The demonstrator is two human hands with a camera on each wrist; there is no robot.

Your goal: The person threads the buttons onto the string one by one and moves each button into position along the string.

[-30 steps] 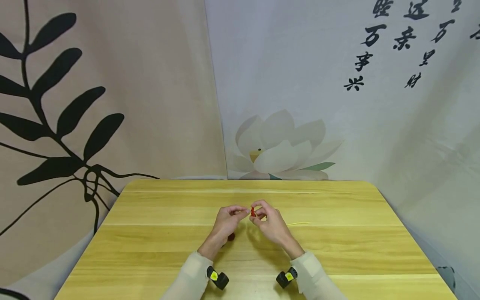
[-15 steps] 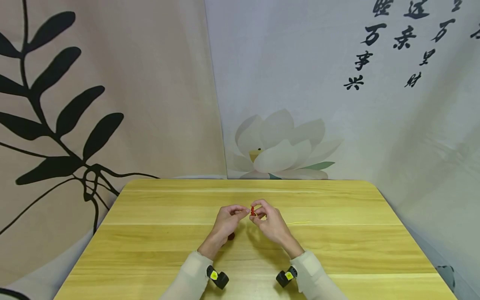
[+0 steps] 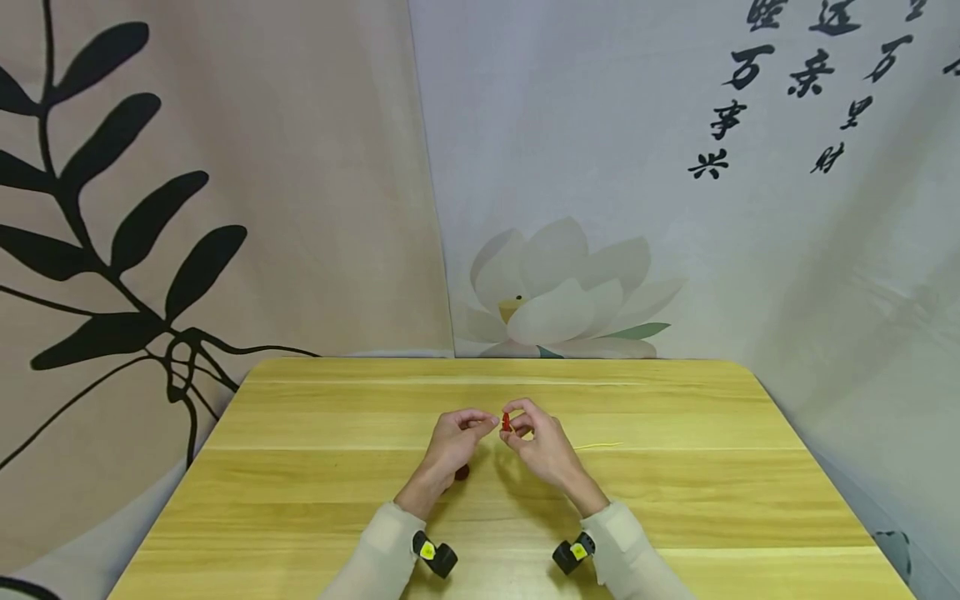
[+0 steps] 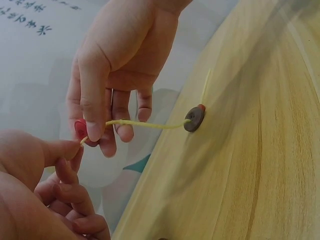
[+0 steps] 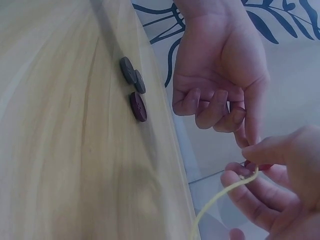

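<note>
My right hand pinches a red button between thumb and fingers, above the table. A yellow cord passes through this button; its short tip shows on the side toward my left hand. The thumb and forefinger of my left hand pinch at that tip, right beside the red button. Farther along the cord sits a grey-brown button, with a small red piece just behind it. In the right wrist view the red button is partly hidden by my right fingers, and the cord droops away from them.
Two dark grey buttons and a dark red button lie on the wooden table, near my left forearm. The cord's far tail shows right of my right hand. A printed cloth backdrop hangs behind the table.
Both hands stay nearly in place. The red button has turned or shifted very slightly in the right fingers.
</note>
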